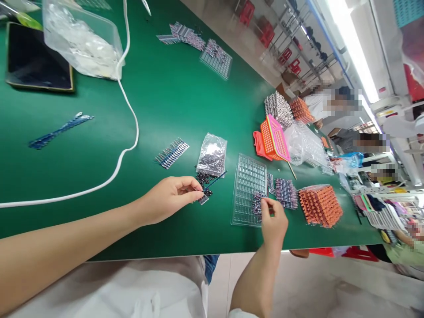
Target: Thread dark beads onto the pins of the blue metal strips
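Observation:
My left hand (174, 198) is closed in a pinch on a thin dark blue strip (217, 179), which sticks out past the fingertips to the upper right. Below it lie a loose pile of tiny black parts (204, 179) and a small card-like piece (204, 200). Just behind them is a clear plastic bag (212, 154) with more black parts inside. My right hand (274, 218) pinches at the lower right of a clear compartment tray (248, 176), against a cluster of small dark and pinkish parts (256, 203). What its fingertips hold is too small to make out.
A row of small striped pieces (172, 152) lies left of the bag. Right of the tray are striped bundles (285, 193) and an orange stack (320, 205). Further back stands an orange and pink basket (273, 139). A white cable (134, 119) crosses the green table's left side, near a tablet (38, 59).

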`<state>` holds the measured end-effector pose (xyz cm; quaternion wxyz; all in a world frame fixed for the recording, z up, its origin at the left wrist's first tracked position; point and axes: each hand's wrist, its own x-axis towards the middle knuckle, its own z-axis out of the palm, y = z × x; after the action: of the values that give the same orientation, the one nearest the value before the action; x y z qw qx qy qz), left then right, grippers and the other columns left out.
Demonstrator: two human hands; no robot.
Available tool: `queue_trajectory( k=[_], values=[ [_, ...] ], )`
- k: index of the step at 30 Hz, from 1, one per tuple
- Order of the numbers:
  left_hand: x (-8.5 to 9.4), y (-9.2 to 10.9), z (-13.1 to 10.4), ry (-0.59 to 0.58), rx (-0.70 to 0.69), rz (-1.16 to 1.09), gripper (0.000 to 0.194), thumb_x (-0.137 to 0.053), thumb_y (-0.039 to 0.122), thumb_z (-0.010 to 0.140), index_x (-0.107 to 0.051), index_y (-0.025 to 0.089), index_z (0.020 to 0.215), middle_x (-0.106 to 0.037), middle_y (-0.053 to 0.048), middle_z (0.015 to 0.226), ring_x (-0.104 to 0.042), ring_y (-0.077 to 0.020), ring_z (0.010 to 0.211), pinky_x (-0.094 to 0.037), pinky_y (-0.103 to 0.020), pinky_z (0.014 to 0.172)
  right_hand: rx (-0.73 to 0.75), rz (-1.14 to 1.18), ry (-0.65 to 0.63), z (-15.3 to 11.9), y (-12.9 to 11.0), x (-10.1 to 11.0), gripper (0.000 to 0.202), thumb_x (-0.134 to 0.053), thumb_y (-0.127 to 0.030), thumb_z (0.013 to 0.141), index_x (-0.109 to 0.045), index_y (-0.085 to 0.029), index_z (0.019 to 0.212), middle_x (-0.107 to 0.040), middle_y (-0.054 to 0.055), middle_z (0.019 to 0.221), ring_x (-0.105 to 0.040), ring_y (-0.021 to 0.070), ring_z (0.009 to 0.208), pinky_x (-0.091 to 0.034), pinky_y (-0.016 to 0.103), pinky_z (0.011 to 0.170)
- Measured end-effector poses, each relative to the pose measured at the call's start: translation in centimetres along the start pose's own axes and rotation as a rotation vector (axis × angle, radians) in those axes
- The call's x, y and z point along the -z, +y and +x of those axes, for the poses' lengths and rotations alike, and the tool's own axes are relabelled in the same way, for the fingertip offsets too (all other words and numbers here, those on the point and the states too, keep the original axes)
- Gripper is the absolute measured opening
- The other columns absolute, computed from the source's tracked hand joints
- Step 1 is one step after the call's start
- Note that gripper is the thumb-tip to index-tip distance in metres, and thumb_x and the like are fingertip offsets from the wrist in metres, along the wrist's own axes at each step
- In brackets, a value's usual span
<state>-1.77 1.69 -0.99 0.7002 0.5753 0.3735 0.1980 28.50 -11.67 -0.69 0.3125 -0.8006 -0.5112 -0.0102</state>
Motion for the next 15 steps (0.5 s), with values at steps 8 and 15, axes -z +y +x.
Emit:
queue_trajectory(
  k=[8, 15],
  values=[
    [0.2, -0.1, 0.6, 0.068, 0.007, -0.076, 0.025, -0.069, 0.042, 0.081, -0.065, 0.018, 0.085, -0.067, 0.0, 0.076, -0.062, -0.018, 0.076, -0.045, -0.028, 0.071, 0.105, -0.186, 0.054, 2.3, 4.1, -0.9, 0.04, -0.054, -0.049, 0.093, -0.075, -0.015, 0.095, -0.067, 0.014, 0.093, -0.06, 0.0281, 0.09, -0.046, 0.044, 0.086],
    [0.1, -0.5, 0.9, 0.075, -0.009, -0.131, 0.022, -0.069, 0.039, 0.08, -0.064, 0.018, 0.081, -0.063, 0.002, 0.072, -0.058, -0.0156, 0.071, -0.043, -0.027, 0.069, 0.356, -0.031, -0.148, -2.5, -3.7, -4.3, 0.021, -0.054, -0.026, 0.098, -0.07, -0.022, 0.11, -0.067, 0.007, 0.1, -0.062, 0.0202, 0.095, -0.05, 0.035, 0.085]
  ],
)
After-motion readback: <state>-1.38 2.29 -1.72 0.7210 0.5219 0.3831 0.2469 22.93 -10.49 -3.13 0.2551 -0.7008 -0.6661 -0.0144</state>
